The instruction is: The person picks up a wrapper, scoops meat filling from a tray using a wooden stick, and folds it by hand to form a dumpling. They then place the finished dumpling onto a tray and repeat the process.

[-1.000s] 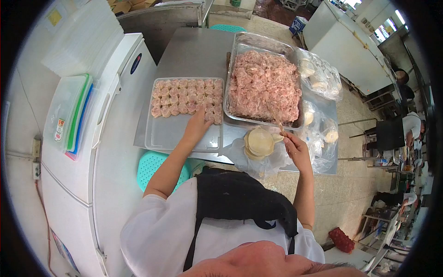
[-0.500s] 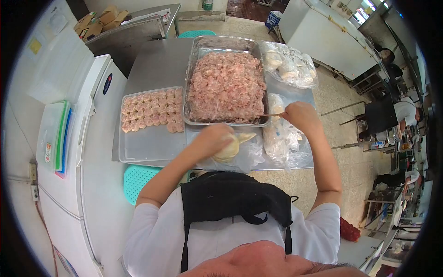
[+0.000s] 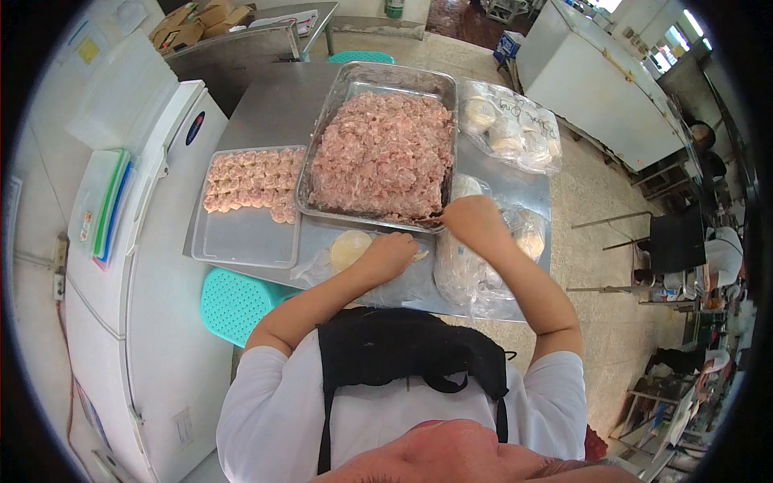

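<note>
Between the fingers of my left hand (image 3: pixel 392 256) is a pale dough wrapper (image 3: pixel 420 256), partly hidden by the hand. Just to its left lies a stack of round wrappers (image 3: pixel 350 248) on clear plastic. My right hand (image 3: pixel 475 221) is closed on a thin brown stick-like tool (image 3: pixel 433 220) at the near right corner of the metal tray (image 3: pixel 311 211); most of the tool is hidden. A large mound of ground meat (image 3: pixel 382 153) fills the tray. Left of it, a clear plastic tray (image 3: pixel 245 245) bears rows of small meat dumplings (image 3: pixel 251 181).
Bags of pale wrapped packs lie at right, one bag at the back (image 3: pixel 515 129) and another in front (image 3: pixel 475 266). A turquoise stool (image 3: pixel 237 304) stands below the table's left side, beside a white freezer (image 3: pixel 181 241). Other people (image 3: pixel 725 256) are at far right.
My left hand has moved right, off the wrapper stack, with a wrapper in it. My right hand and the tool have come left to the tray corner. The view has shifted slightly.
</note>
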Demonstrator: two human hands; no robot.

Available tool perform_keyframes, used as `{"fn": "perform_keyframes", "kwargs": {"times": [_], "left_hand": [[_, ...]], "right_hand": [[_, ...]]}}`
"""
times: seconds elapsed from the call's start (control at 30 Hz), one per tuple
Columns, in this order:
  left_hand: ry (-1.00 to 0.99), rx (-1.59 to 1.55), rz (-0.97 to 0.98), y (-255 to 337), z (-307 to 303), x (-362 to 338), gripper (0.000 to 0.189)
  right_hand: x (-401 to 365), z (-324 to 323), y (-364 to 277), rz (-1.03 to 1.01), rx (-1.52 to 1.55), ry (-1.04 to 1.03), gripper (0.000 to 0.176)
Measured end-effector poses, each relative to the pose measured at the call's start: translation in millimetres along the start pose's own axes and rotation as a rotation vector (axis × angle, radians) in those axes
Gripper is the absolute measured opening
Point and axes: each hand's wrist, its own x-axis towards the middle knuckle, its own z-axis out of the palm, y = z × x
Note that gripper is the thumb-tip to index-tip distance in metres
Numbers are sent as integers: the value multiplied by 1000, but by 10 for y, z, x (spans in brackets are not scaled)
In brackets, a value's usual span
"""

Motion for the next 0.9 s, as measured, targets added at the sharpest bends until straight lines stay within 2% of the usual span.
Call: {"fn": "perform_keyframes", "kwargs": {"times": [0.07, 0.1, 0.17, 0.2, 0.27, 0.3, 0.37, 0.4, 0.47, 0.5, 0.57, 0.7, 0.77, 0.9], "left_hand": [[98, -278, -55, 80, -215, -78, 17], [101, -279, -66, 62, -260, -124, 17], [212, -865, -213, -37, -342, -243, 18], [217, -863, -217, -83, -362, -320, 18], [500, -1739, -399, -183, -398, -475, 21], [506, -1742, -406, -198, -449, -545, 21], [657, -1952, -443, -230, -595, -631, 23], [660, -1955, -441, -298, -592, -658, 23], [633, -1305, -446, -431, -554, -690, 24], [639, -1309, -447, -464, -559, -675, 24], [745, -951, -455, -539, -582, -663, 26], [831, -1123, -475, -749, -614, -698, 23], [951, -1646, -333, -776, -669, -678, 23], [912, -1614, -450, -730, -851, -707, 21]], "right_hand": [[-49, -274, 279, 79, -15, 6, 30], [-48, -207, 412, 69, -13, 7, 30], [-19, 37, 609, 189, -112, 231, 37], [-46, 142, 555, 183, -112, 234, 37], [-173, 298, 354, 185, -73, 190, 34], [-246, 287, 304, 178, -71, 187, 34], [-370, 220, 248, 188, -5, 143, 32], [-400, 245, 252, 186, -8, 142, 32], [-447, 321, 260, 171, 26, 167, 33], [-450, 307, 251, 166, 23, 165, 33], [-439, 255, 222, 163, 19, 118, 32], [-390, 104, 84, 172, -41, 64, 32], [-381, 27, -10, 205, -73, -12, 31], [-382, -139, -12, 126, -58, -65, 33]]}}
